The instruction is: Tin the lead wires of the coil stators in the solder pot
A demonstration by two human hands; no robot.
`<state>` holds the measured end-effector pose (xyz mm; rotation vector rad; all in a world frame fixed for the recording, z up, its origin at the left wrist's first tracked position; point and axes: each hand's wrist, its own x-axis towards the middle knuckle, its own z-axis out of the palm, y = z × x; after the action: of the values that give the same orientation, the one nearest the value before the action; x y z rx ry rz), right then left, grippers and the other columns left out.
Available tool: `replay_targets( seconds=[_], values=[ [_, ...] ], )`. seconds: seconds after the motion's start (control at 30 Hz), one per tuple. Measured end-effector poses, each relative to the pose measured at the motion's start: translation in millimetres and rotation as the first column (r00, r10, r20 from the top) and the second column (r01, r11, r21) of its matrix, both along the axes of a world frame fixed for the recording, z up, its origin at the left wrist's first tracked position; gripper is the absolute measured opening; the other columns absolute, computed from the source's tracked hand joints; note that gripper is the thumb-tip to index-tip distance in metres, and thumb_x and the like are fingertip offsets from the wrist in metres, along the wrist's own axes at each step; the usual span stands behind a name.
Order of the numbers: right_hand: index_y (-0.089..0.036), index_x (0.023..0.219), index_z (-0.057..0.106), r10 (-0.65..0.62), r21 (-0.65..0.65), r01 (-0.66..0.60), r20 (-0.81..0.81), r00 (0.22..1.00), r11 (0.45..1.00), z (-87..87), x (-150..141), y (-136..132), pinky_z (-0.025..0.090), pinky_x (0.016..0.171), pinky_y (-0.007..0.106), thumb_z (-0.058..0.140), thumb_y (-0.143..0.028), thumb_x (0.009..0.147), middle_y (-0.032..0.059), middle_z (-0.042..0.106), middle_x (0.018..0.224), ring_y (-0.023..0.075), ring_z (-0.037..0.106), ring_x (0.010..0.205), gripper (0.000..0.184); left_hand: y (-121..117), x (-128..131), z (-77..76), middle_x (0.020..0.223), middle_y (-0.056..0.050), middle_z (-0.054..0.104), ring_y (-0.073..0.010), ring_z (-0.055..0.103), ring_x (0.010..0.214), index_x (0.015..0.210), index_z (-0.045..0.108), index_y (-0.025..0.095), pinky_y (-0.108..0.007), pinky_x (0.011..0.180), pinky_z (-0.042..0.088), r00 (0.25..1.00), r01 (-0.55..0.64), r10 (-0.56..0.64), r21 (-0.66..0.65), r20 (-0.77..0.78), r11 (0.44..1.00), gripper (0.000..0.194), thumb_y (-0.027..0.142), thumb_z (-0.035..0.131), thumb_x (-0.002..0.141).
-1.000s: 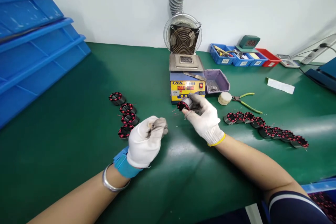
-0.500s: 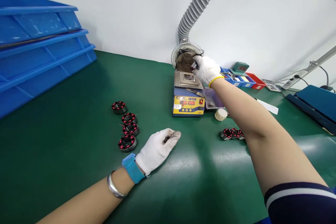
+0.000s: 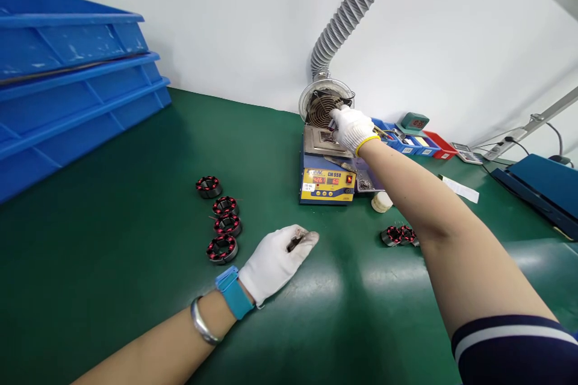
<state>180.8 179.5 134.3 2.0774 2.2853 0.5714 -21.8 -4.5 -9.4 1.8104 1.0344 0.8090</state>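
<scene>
My right hand (image 3: 351,127), in a white knit glove with a yellow cuff, reaches over the solder pot (image 3: 318,142) on the blue and yellow heating unit. Its fingers are closed on a small wound stator (image 3: 333,124), mostly hidden by the glove. Near the front middle of the bench, my left hand (image 3: 280,260) rests in a white glove with dirty fingertips. Its thumb and fingers are curled together, and nothing shows between them. To its left, several stators (image 3: 222,249) with red windings stand in a column. More stators (image 3: 391,236) sit under my right forearm.
A round fume hood (image 3: 303,99) with a grey hose (image 3: 345,12) stands behind the pot. Stacked blue crates (image 3: 81,87) fill the left. Beside the unit are a purple tray (image 3: 363,185) and a cream round container (image 3: 382,202). Blue and red bins (image 3: 440,145) stand at the back right.
My right hand has dipped slightly with the stator, closer to the pot. My left hand stays curled on the bench. The whole view has shifted a little.
</scene>
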Motion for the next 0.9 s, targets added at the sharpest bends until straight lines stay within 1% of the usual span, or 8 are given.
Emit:
replay_targets(
  seconds=[0.1, 0.2, 0.37, 0.47, 0.57, 0.67, 0.77, 0.9],
  values=[
    [-0.022, 0.123, 0.056, -0.014, 0.003, 0.014, -0.011, 1.0, 1.0, 4.5, 1, -1, 0.05, 0.085, 0.045, 0.062, -0.025, 0.08, 0.0145, 0.055, 0.121, 0.0306, 0.058, 0.102, 0.043, 0, 0, 0.2, 0.081, -0.006, 0.071, -0.0178, 0.063, 0.073, 0.08, 0.064, 0.018, -0.029, 0.069, 0.05, 1.0, -0.009, 0.009, 0.002, -0.005, 1.0, 0.028, 0.043, 0.051, 0.085],
    [-0.023, 0.124, 0.056, 0.01, 0.039, -0.007, -0.071, 0.997, 0.999, 11.6, 1, -4, 0.049, 0.086, 0.047, 0.062, -0.029, 0.081, 0.0131, 0.056, 0.121, 0.0314, 0.058, 0.104, 0.044, 1, 1, -1.9, 0.087, -0.007, 0.072, -0.019, 0.066, 0.079, 0.086, 0.065, 0.018, -0.031, 0.074, 0.052, 0.997, -0.04, 0.041, -0.017, 0.072, 0.999, 0.026, 0.041, 0.054, 0.084],
    [-0.025, 0.117, 0.063, 0.084, 0.109, -0.051, -0.325, 0.942, 0.993, 16.4, -9, -28, 0.05, 0.087, 0.049, 0.064, -0.033, 0.078, 0.0073, 0.065, 0.112, 0.0323, 0.059, 0.104, 0.04, 5, 5, -5.6, 0.099, -0.011, 0.071, -0.0208, 0.067, 0.086, 0.108, 0.062, 0.014, -0.035, 0.081, 0.055, 0.939, -0.162, 0.205, -0.171, 0.275, 0.972, 0.04, 0.042, 0.064, 0.079],
    [-0.027, 0.114, 0.067, 0.138, 0.066, -0.122, -0.529, 0.837, 0.99, 5.1, -24, -54, 0.051, 0.087, 0.044, 0.068, -0.039, 0.075, 0.0039, 0.069, 0.105, 0.0293, 0.062, 0.101, 0.041, 9, 7, -5.7, 0.102, -0.012, 0.069, -0.02, 0.067, 0.088, 0.118, 0.057, 0.012, -0.034, 0.082, 0.055, 0.866, -0.202, 0.291, -0.247, 0.407, 0.948, 0.052, 0.039, 0.068, 0.076],
    [-0.026, 0.118, 0.065, 0.115, -0.054, -0.215, -0.707, 0.698, 0.975, -20.7, -42, -80, 0.051, 0.086, 0.043, 0.074, -0.043, 0.07, 0.0037, 0.07, 0.102, 0.0274, 0.065, 0.095, 0.052, 11, 7, -5.9, 0.112, -0.014, 0.066, -0.02, 0.067, 0.091, 0.127, 0.053, 0.013, -0.035, 0.086, 0.056, 0.801, -0.257, 0.35, -0.249, 0.486, 0.934, 0.058, 0.036, 0.069, 0.077],
    [-0.025, 0.127, 0.06, 0.097, -0.102, -0.312, -0.821, 0.563, 0.945, -51.8, -59, -102, 0.052, 0.086, 0.043, 0.075, -0.043, 0.069, 0.0046, 0.071, 0.1, 0.0263, 0.066, 0.092, 0.062, 11, 6, -6.5, 0.12, -0.011, 0.065, -0.0211, 0.066, 0.099, 0.129, 0.053, 0.018, -0.036, 0.094, 0.054, 0.772, -0.3, 0.351, -0.182, 0.53, 0.936, 0.053, 0.035, 0.066, 0.081],
    [-0.027, 0.12, 0.064, 0.084, -0.116, -0.376, -0.876, 0.475, 0.919, -70.8, -66, -121, 0.053, 0.082, 0.04, 0.076, -0.045, 0.069, 0.0039, 0.071, 0.095, 0.0258, 0.066, 0.088, 0.055, 13, 3, -7.6, 0.123, -0.008, 0.065, -0.0219, 0.062, 0.111, 0.125, 0.057, 0.019, -0.035, 0.103, 0.048, 0.739, -0.308, 0.323, -0.13, 0.592, 0.942, 0.044, 0.033, 0.063, 0.084],
    [-0.023, 0.099, 0.07, -0.091, -0.273, -0.565, -0.94, 0.329, 0.779, -67.1, -60, -135, 0.056, 0.064, 0.032, 0.069, -0.054, 0.076, 0.0022, 0.069, 0.076, 0.0196, 0.065, 0.068, 0.039, 16, -1, -12.3, 0.128, -0.01, 0.062, -0.0232, 0.059, 0.117, 0.123, 0.058, 0.017, -0.036, 0.108, 0.044, 0.728, -0.343, 0.365, -0.152, 0.581, 0.927, 0.042, 0.033, 0.061, 0.085]
  ],
)
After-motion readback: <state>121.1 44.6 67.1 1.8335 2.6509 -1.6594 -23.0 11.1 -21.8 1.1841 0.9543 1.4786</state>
